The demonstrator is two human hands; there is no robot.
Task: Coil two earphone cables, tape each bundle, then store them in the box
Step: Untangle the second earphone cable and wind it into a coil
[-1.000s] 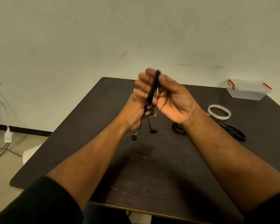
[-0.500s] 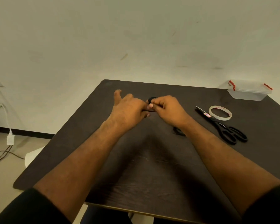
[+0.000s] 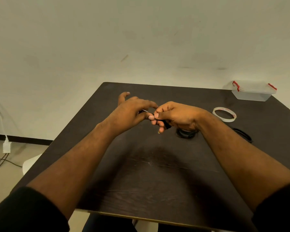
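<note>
Hands are meeting above the middle of the dark bench. The right hand is curling its fingers round a black earphone bundle, of which only a dark bit is peeking out beneath the fingers. The left hand is pinching something thin and pale at that bundle between thumb and forefinger, while its other fingers are spreading outward; what the thin thing is, I cannot tell. A second coiled earphone cable is lying flat on the bench just under the right wrist. The tape roll is lying flat further to the right, near the right forearm. Dark scissor handles are showing beside that forearm, with the blades hidden behind it. The clear box with red latches is sitting at the far right corner, lid on, well apart from both hands.
</note>
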